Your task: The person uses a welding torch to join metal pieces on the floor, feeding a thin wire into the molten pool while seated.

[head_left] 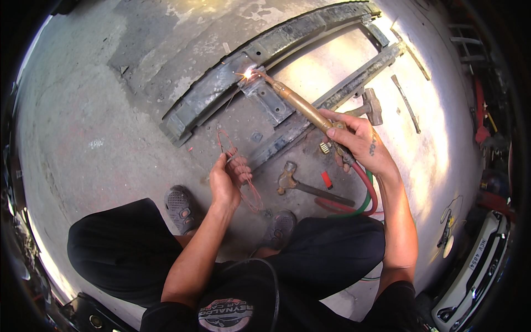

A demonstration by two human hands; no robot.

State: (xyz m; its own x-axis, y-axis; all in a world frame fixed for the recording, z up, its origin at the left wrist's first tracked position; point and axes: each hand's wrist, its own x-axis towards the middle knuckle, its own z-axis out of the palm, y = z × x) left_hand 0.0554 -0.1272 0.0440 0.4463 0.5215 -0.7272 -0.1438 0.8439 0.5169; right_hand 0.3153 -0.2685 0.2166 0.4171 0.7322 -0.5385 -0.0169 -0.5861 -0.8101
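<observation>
My left hand [227,180] holds a loosely looped reddish wire [254,200]; a thin straight rod [237,95] rises from near it toward the bright sparking flame [248,74]. My right hand [362,145] grips a brass torch [301,108] with red and green hoses [371,191], its tip at that flame. The flame sits where a small bracket plate [272,105] meets a curved, dark steel beam [202,105] lying on the concrete. A straight steel rail [354,83] crosses beneath my right hand.
Hammers [287,178] [373,106] and a small red item [326,179] lie nearby on the floor. Loose bars [405,102] lie right of the beam. At far right are a car front grille [473,265] and red equipment [480,110]. My bent knees and shoes are below.
</observation>
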